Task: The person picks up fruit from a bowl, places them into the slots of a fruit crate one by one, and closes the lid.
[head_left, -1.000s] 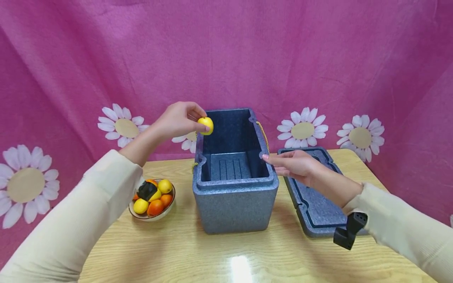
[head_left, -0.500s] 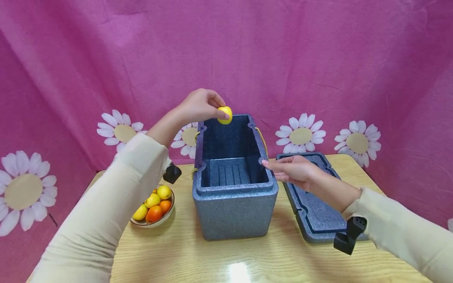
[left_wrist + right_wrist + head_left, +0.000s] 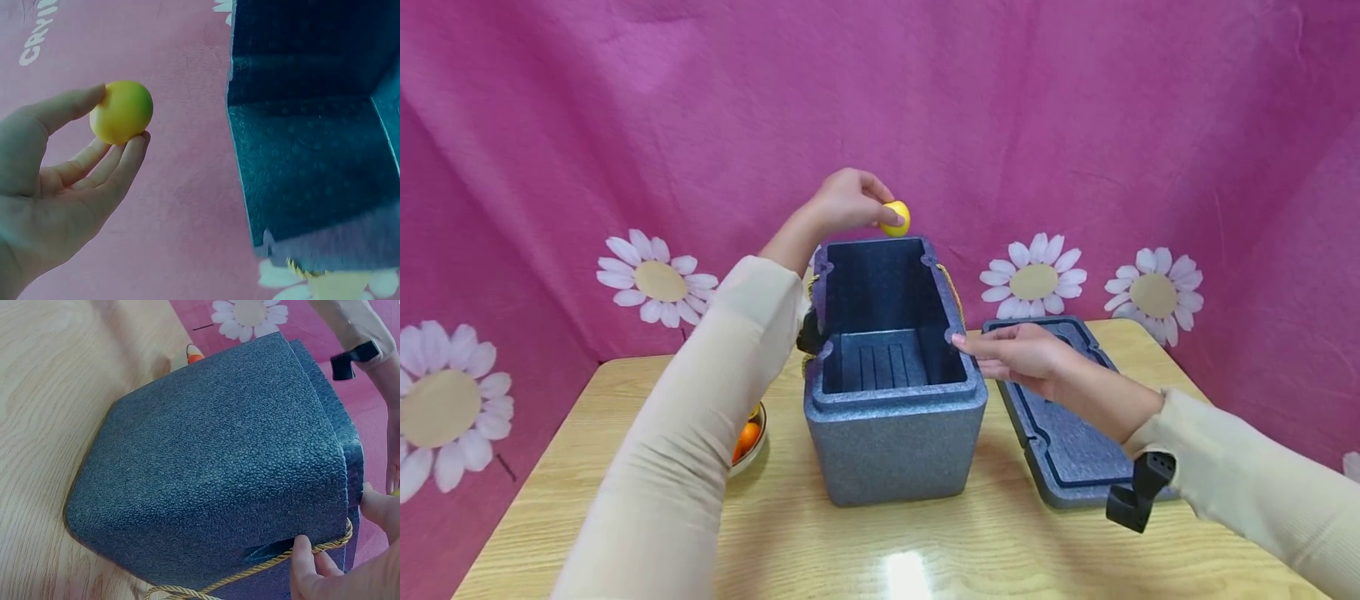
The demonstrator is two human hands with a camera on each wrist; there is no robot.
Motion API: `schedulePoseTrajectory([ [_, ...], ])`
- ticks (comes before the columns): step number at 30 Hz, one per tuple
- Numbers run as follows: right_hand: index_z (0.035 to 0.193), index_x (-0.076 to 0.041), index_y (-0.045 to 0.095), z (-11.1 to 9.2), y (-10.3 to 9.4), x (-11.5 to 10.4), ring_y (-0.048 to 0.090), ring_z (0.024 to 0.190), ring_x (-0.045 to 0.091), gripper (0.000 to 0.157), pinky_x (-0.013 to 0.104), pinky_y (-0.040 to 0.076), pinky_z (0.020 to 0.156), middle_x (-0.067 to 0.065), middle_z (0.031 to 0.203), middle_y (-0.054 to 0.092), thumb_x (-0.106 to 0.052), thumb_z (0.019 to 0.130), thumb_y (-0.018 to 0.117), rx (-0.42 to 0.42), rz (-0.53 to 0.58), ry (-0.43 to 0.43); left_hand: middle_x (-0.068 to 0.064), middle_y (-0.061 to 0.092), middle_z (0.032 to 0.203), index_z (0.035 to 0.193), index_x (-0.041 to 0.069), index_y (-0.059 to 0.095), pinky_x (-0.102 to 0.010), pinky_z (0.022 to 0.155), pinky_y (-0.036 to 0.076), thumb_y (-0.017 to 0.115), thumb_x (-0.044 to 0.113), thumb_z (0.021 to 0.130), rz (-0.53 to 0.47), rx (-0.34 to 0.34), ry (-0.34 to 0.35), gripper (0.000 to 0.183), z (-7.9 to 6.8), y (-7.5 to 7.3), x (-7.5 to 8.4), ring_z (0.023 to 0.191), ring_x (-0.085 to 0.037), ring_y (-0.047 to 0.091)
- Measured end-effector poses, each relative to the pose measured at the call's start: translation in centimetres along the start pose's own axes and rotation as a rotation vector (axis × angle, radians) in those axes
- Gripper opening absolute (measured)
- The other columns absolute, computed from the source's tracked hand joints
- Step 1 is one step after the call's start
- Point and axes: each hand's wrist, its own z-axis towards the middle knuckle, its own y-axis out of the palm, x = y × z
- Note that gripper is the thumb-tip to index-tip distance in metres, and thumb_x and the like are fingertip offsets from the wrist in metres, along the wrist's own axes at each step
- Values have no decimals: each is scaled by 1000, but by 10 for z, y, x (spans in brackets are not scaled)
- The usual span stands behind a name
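One part-hidden yellow fruit [image 3: 123,114], perhaps apple

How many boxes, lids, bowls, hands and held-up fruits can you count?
Box: 1
Lid: 1
Bowl, partly hidden: 1
Hands, one left hand and one right hand: 2
Yellow fruit held up: 1
Total: 6
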Motion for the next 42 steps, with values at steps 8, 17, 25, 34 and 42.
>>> schedulePoseTrajectory([
  [8,150,9,26,-3,4,-1,39,144,33,79,41,33,120,21,156,37,-38,96,59,-10,3,-21,-13,62,120,119,1,64,-29,98,53,70,22,88,-28,-4,-32,38,20,8,-9,102,-21,60],
  [17,146,9,34,-7,8,0,43,142,32,75,41,36,118,21,152,44,-38,95,61,0,-7,-37,-14,65,117,115,-1,66,-30,97,54,71,24,87,25,-7,-90,37,30,19,-31,96,-20,60],
  [25,144,6,41,-9,9,3,45,141,32,70,41,36,118,19,151,46,-40,95,61,6,-16,-22,-16,68,118,115,-2,66,-31,97,55,71,21,88,115,-101,-90,36,28,28,-30,99,-23,65],
  [34,143,7,42,-7,14,4,46,140,33,68,41,37,117,20,152,44,-38,95,62,6,6,-27,-14,63,128,123,0,62,-34,105,50,69,18,90,300,-175,-135,38,22,30,-26,110,-24,58],
  [42,142,4,45,-3,15,-1,51,136,31,67,39,39,116,18,149,49,-39,94,63,34,-20,5,-14,59,134,130,2,60,-40,108,48,68,26,91,300,-137,-133,46,15,12,-17,124,-28,56],
])
